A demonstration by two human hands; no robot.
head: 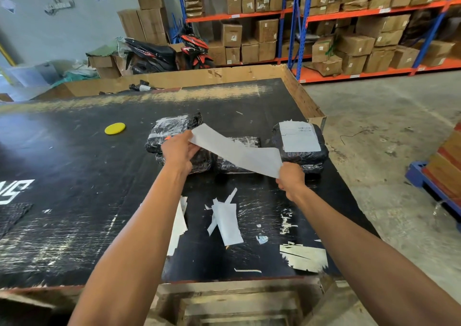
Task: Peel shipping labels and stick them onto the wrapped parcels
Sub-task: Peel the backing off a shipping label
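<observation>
A long white label sheet point(237, 151) stretches between both hands above the black table point(74, 176). My left hand point(178, 151) pinches its upper left end and my right hand point(290, 180) grips its lower right corner. Behind the sheet lie black wrapped parcels: one at the left point(174, 128), a low one in the middle point(245, 141) partly hidden by the sheet, and a stack at the right point(301, 156) with a white shipping label point(299, 136) stuck on top.
White paper scraps point(227, 221) and backing strips point(178, 226) lie on the table near me. A yellow disc point(114, 128) sits at the left. The table's right edge drops to a concrete floor; shelves of cardboard boxes point(349, 26) and a motorbike point(159, 54) stand behind.
</observation>
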